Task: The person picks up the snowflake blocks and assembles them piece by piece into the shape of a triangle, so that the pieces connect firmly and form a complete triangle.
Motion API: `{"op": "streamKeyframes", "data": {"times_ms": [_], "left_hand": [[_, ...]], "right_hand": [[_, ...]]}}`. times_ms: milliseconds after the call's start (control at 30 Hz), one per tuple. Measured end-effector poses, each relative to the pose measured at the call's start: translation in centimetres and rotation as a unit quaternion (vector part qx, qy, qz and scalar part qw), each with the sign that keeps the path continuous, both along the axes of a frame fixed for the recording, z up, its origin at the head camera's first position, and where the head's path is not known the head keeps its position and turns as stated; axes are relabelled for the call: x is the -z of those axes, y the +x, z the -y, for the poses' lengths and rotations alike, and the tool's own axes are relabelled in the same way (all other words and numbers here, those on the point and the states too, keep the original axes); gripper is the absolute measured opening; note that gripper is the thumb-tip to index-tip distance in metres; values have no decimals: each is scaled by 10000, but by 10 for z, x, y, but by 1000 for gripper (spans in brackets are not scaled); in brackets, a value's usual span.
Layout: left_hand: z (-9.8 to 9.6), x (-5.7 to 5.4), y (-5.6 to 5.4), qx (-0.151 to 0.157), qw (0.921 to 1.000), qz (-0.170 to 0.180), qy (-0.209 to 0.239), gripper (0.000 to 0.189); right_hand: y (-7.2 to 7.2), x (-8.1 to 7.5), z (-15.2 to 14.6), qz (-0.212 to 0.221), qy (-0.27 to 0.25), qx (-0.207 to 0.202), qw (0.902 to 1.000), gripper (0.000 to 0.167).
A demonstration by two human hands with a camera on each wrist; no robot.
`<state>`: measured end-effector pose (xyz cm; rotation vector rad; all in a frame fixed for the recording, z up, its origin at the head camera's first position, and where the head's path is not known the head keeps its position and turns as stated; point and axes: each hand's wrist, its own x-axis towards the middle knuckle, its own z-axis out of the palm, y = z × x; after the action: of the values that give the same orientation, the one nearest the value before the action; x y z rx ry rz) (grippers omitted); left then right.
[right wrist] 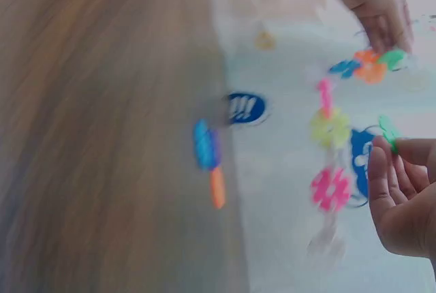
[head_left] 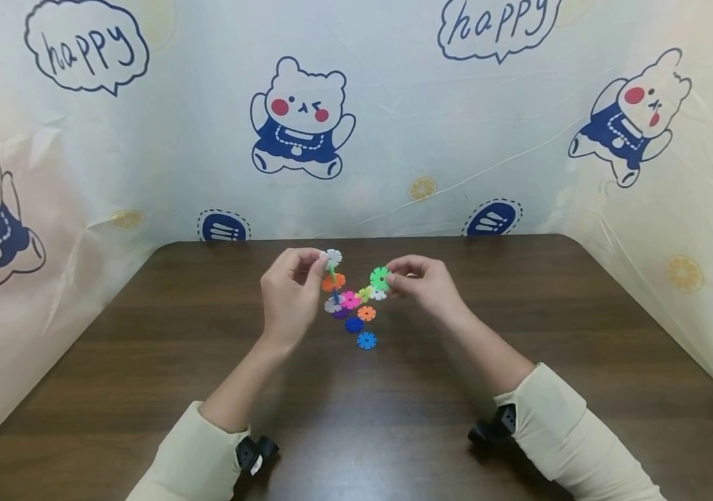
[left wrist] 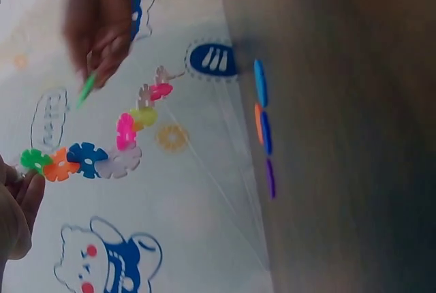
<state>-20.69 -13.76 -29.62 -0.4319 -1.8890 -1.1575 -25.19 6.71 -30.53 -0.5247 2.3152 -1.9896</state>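
Observation:
My left hand point(head_left: 290, 296) pinches the white end piece point(head_left: 332, 258) of a chain of notched plastic flower discs. In the left wrist view the chain runs from a green disc point(left wrist: 35, 161) through an orange disc point(left wrist: 61, 165) and a blue disc point(left wrist: 86, 160). A pale disc point(left wrist: 119, 162), a pink disc point(left wrist: 126, 131) and a yellow disc point(left wrist: 143, 117) follow, then more pink and pale ones, hanging in a curve. Between thumb and fingers, my right hand point(head_left: 428, 285) holds a separate green disc point(head_left: 379, 278), apart from the chain in the left wrist view.
On the brown table point(head_left: 162, 376) below the chain lie a light blue disc point(head_left: 366, 340), a dark blue disc point(head_left: 354, 325), an orange disc point(head_left: 366, 314) and a purple disc point(head_left: 340, 314). A printed bear curtain point(head_left: 387, 139) encloses the table's back and sides.

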Motion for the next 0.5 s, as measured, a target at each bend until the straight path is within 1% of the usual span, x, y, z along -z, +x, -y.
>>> {"op": "streamKeyframes", "data": {"times_ms": [100, 200, 333, 433, 500], "left_hand": [[-8, 2, 4, 227, 9987, -329, -329, 11], [-15, 5, 6, 432, 9939, -683, -745, 10], [-20, 9, 8, 538, 9852, -1141, -1161, 12], [-21, 10, 8, 480, 9789, -1482, -1319, 18], [-22, 11, 8, 389, 9747, -1652, -1457, 20]], "right_hand": [[5, -10, 2, 321, -823, 32, 9961, 24], [9, -16, 4, 565, -1264, 71, 9903, 25], [16, -22, 5, 677, -1459, 57, 9870, 24], [21, -23, 4, 679, -1557, -18, 9855, 22], [24, -23, 5, 679, -1650, -28, 9840, 19]]}}
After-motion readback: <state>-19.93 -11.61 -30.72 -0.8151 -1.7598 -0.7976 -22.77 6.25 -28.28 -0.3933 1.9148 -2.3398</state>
